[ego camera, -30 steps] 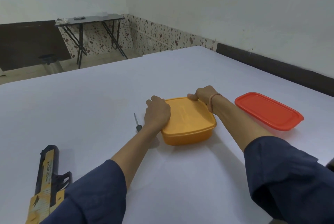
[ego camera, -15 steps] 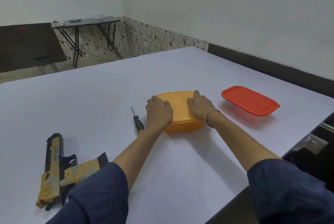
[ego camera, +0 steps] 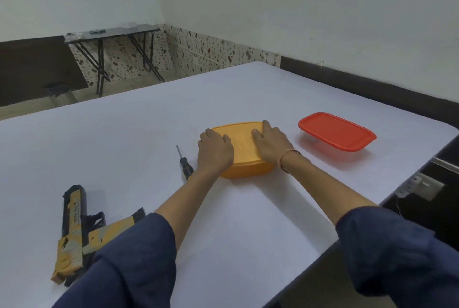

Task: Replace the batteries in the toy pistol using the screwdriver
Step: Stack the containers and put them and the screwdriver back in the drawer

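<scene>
The black and yellow toy pistol (ego camera: 74, 230) lies on the white table (ego camera: 139, 138) at the near left, partly hidden by my left sleeve. A small screwdriver (ego camera: 184, 164) with a black and yellow handle lies just left of my left wrist. In the middle stands a yellow lidded box (ego camera: 244, 156). My left hand (ego camera: 214, 152) grips the box's left end, its fingers curled over the edge. My right hand (ego camera: 270, 145) lies flat on the lid's right part, fingers reaching to the far rim.
A clear box with a red lid (ego camera: 336, 133) stands to the right of the yellow box, near the table's right edge. A wall socket (ego camera: 422, 187) sits below that edge. A dark folding table (ego camera: 111, 32) stands far back by the wall.
My right hand left the lid's far corner and now lies flat on the lid. My left hand stays on the box's left end. My head pulled back, showing more of the pistol.
</scene>
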